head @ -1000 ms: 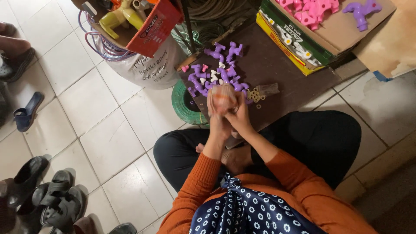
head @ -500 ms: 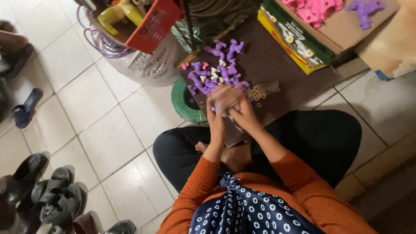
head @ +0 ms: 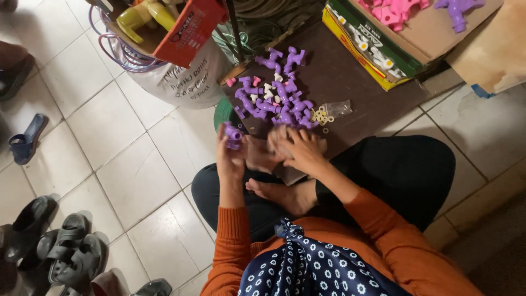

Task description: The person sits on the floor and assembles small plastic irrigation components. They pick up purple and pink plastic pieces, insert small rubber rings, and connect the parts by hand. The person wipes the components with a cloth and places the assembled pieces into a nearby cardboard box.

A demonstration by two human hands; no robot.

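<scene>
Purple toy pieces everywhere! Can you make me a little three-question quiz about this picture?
1. True or false: the left hand holds a purple piece.
2. The right hand reaches toward: A) the purple pile, B) the blue sandal.
3. What colour are the sleeves?

Key: 1 true. 2 A. 3 orange.

A small purple plastic fitting (head: 233,133), short and tube-like, sits pinched in the left hand (head: 230,156), raised left of the heap. The heap of purple fittings (head: 274,98) lies on the dark board (head: 350,82) farther off, apparently mixed with small white and pink bits.
</scene>
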